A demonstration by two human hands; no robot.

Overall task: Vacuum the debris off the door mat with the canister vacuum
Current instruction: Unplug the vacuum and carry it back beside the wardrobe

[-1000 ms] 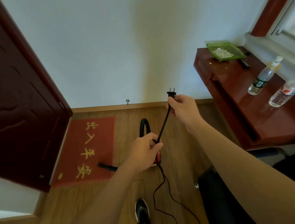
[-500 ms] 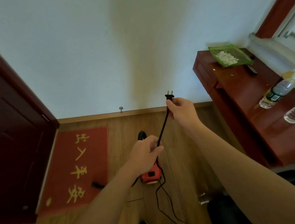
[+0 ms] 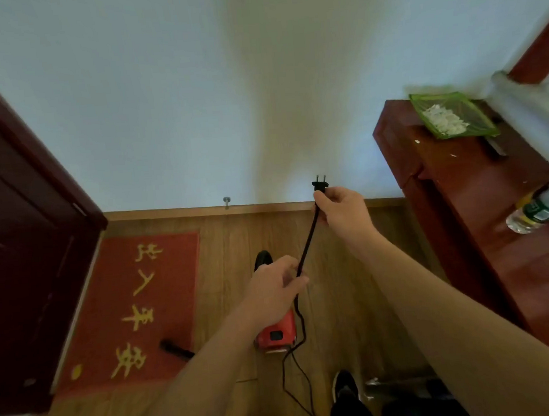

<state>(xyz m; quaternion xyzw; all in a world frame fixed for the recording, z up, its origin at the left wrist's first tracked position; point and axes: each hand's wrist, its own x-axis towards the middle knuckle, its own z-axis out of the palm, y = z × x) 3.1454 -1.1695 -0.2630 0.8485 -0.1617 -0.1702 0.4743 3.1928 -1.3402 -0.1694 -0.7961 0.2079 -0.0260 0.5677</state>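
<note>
- canister vacuum (image 3: 275,334): red body on the wood floor (image 3: 347,301), directly under the left hand (image 3: 273,290), partly hidden by that wrist
- black cord (image 3: 307,246): runs taut from left hand up to right hand (image 3: 343,211), slack part drops past the vacuum's right side and loops on the floor toward the person
- plug (image 3: 320,185): two prongs pointing up, sticks out just above the right hand's fingers
- right hand: curled round the cord just below the plug, raised, beyond and right of the left hand
- left hand: pinches the cord lower down, fingers curled on it
- black nozzle (image 3: 176,347): lies on the mat's near edge, left of the left forearm
- door mat (image 3: 126,307): red with yellow characters, flat on the floor, left of both hands, beside the dark door (image 3: 21,246)
- debris on the mat: cannot tell
- shoe (image 3: 345,384): black, on the floor below the hands
- cabinet (image 3: 466,211): red-brown, right of the right hand, against the wall (image 3: 190,99)
- green tray (image 3: 477,113): on the cabinet's far end, white bits inside
- two plastic bottles (image 3: 545,207): on the cabinet, far right, blurred
- door stop (image 3: 226,201): on the baseboard, left of the right hand
</note>
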